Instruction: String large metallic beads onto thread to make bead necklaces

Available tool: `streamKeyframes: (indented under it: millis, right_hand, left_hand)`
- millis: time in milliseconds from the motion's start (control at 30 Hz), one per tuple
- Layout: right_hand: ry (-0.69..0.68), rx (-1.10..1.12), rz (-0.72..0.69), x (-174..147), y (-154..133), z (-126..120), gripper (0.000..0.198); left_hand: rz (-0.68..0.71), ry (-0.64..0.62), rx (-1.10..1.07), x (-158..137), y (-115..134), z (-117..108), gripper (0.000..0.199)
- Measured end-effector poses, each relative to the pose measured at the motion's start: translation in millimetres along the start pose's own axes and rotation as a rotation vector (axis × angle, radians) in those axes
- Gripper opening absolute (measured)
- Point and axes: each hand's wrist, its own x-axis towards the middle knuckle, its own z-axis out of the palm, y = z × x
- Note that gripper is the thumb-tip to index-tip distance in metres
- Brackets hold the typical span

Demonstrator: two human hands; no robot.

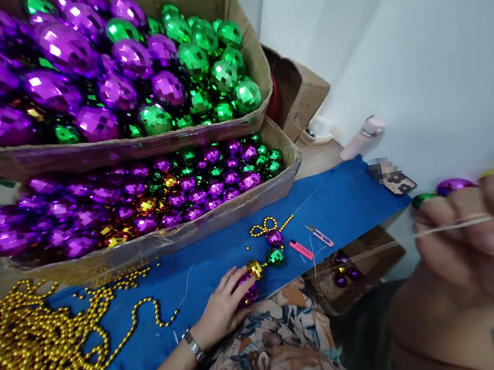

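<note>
My left hand (222, 301), with a silver watch at its wrist, is closed over a shiny purple ball bead (247, 292) at the front edge of the blue cloth. A gold ball (255, 269), a green ball (276, 257) and another purple ball (274, 238) continue in a line from it, ending in a looped strand of small gold beads (264, 228). Close to the camera at right, my right hand (485, 232) is a fist gripping white thread (455, 225), stretched leftward. Coloured balls (455, 185) show behind its knuckles; whether it holds them is unclear.
Two cardboard boxes (161, 241) of purple, green and gold balls stand behind the blue cloth (344, 193). Gold bead strands (24, 358) are heaped at left. Pink thread snips (320, 236), a pink cutter (301, 250), a phone (393, 177) and a bottle (363, 138) lie around.
</note>
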Motion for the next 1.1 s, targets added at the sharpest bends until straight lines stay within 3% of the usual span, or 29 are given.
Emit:
streamKeyframes:
  millis: [100, 200, 267, 367, 500, 600, 700, 833, 900, 1000, 1033, 1100]
  right_hand:
    - [-0.050, 0.152, -0.003, -2, 18, 12, 0.014]
    - [-0.086, 0.118, 0.023, -18, 45, 22, 0.012]
    - [-0.121, 0.071, 0.048, -27, 60, 26, 0.014]
    - [-0.182, 0.033, 0.098, -31, 75, 31, 0.016]
    - [-0.219, 0.008, 0.174, -27, 85, 31, 0.019]
    - [-0.211, -0.017, 0.223, -26, 93, 26, 0.022]
    - [-0.208, -0.017, 0.274, -27, 105, 20, 0.023]
    - [-0.229, 0.014, 0.338, -30, 122, 20, 0.024]
    - [-0.271, 0.049, 0.376, -32, 129, 26, 0.025]
    - [-0.336, 0.068, 0.403, -36, 135, 37, 0.024]
    - [-0.355, 0.067, 0.408, -38, 137, 41, 0.024]
    - [-0.384, 0.055, 0.417, -42, 138, 48, 0.024]
  left_hand:
    - [-0.041, -0.042, -0.055, 13, -4, -20, 0.061]
    - [-0.159, 0.057, -0.017, 43, -12, -28, 0.038]
    - [-0.194, 0.085, 0.075, 69, -21, -22, 0.034]
    - [-0.166, 0.018, 0.170, 103, -35, -4, 0.032]
    - [-0.134, -0.058, 0.293, 121, -42, 10, 0.028]
    - [-0.153, -0.068, 0.392, 106, -39, 1, 0.029]
    - [-0.207, -0.065, 0.489, 67, -41, -20, 0.029]
    - [-0.378, -0.023, 0.589, 13, -47, -48, 0.029]
    - [-0.401, 0.109, 0.481, 5, -41, -58, 0.026]
    - [-0.316, 0.343, 0.081, 28, -14, -70, 0.029]
    - [-0.294, 0.375, -0.067, 41, -2, -73, 0.033]
    - [-0.237, 0.309, -0.370, 70, 20, -80, 0.036]
